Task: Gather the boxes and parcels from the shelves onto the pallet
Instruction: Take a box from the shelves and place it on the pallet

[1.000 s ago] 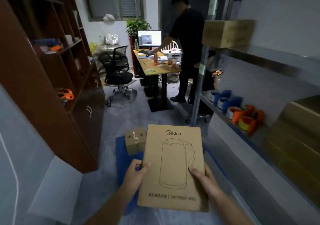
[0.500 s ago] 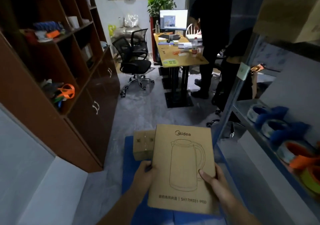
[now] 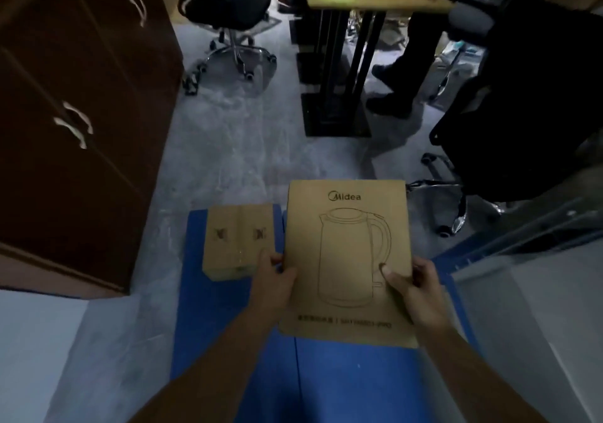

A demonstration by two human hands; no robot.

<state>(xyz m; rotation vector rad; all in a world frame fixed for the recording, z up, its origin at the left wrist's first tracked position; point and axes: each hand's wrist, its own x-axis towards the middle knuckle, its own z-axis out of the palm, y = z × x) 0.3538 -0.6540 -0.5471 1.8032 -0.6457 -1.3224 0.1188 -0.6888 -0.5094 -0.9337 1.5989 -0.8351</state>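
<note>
A brown kettle box with a kettle outline and the word Midea printed on top is held over the blue pallet on the floor. My left hand grips its left edge and my right hand grips its right edge, thumb on the top face. A small cardboard box sits on the pallet's far left part, just left of the kettle box and touching my left fingers.
A dark wooden cabinet stands on the left. Ahead are an office chair, a desk on black legs and a person's legs. A second chair and a metal shelf frame crowd the right.
My view has tilted down and moved closer to the pallet. The kettle box has come lower over the pallet, beside the small box, with both hands still gripping it.
</note>
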